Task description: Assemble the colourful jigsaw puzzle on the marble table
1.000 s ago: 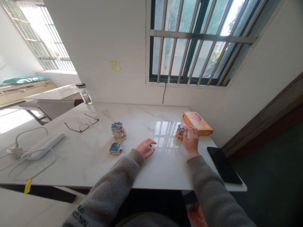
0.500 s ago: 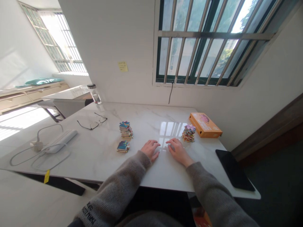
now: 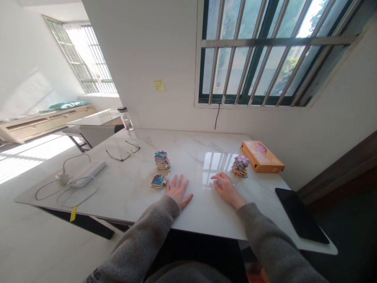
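My left hand [image 3: 177, 190] lies palm down on the white table [image 3: 203, 216], its fingers spread and nothing in it. Just left of its fingertips is a low stack of puzzle pieces [image 3: 158, 181]; behind that rises a taller stack of puzzle pieces [image 3: 161, 162] with a blue top piece. My right hand [image 3: 225, 186] rests on the tabletop, fingers loosely bent and apart, with no object visible in it. Beyond its knuckles, to the right, stands another tall stack of puzzle pieces [image 3: 240, 166], a purple piece on top.
An orange box [image 3: 262, 158] lies at the back right, and a black tablet [image 3: 300, 214] along the right edge. Eyeglasses [image 3: 126, 154], a power strip [image 3: 88, 173] with looped cable and a clear bottle [image 3: 126, 120] are on the left. A barred window is above.
My left hand has moved left towards the low stack, and its fingers have spread out. My right hand stays nearly in place. The whole view has shifted slightly.
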`<state>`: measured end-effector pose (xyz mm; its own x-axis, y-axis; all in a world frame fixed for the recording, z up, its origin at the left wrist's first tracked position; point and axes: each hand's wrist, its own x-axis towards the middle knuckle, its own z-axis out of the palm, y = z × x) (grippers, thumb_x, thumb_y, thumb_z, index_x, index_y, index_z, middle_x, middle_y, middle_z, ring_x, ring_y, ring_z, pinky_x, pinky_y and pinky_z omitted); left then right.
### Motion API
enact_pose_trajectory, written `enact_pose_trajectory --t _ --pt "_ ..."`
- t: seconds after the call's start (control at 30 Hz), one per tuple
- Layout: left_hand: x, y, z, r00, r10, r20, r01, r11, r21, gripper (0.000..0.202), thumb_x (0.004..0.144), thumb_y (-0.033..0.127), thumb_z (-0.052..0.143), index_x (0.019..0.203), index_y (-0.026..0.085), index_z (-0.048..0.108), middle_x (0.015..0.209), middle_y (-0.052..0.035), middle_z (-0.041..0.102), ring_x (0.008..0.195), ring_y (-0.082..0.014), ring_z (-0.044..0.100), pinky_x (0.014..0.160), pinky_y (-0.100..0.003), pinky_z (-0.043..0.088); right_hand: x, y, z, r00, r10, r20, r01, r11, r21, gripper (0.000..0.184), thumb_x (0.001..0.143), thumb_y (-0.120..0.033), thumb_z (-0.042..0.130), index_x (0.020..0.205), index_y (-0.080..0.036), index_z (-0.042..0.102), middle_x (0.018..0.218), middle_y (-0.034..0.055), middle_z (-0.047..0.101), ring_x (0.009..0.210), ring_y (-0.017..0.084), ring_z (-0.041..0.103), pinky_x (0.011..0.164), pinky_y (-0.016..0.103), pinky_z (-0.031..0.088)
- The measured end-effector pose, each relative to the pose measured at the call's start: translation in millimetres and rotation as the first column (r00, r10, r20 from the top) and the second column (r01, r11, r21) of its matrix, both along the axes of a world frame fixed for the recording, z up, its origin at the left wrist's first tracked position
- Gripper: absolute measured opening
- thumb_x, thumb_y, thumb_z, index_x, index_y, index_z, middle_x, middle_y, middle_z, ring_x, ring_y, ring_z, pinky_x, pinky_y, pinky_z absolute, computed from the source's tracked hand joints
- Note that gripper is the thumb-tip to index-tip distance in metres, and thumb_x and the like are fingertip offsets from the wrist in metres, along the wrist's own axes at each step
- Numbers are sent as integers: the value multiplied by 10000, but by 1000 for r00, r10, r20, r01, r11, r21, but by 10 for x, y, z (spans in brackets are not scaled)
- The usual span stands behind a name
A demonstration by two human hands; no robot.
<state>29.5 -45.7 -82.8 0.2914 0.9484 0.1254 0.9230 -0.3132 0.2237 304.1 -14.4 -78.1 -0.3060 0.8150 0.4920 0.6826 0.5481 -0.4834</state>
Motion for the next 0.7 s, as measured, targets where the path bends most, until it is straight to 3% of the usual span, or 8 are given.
enact_pose_trajectory --t 0.27,0.47,0.7 --pt "-178 6 -14 998 56 -8 -56 998 8 636 885 533 550 1443 238 471 1589 -154 325 1476 -429 206 1153 -681 121 12 -7 3 1000 5 17 -4 1000 -20 256 883 -147 519 1081 -230 659 1025 86 598 1008 263 569 929 454 472" --pt "-282 25 -43 998 56 24 -58 996 63 579 865 483 597 1384 241 515 1530 -155 414 1448 -404 273 1162 -653 155 11 -1 -19 999 2 43 -1 1000 -25 254 892 -148 513 1090 -222 655 1030 87 603 1007 258 572 924 442 459" --pt "-331 -100 74 981 -175 89 150 960 235 405 848 299 593 1240 198 602 1290 -128 587 1236 -303 496 1062 -470 421 -7 -16 -5 993 -8 122 13 999 -38 229 914 -162 507 1075 -217 659 1027 77 638 1010 248 573 932 422 414"
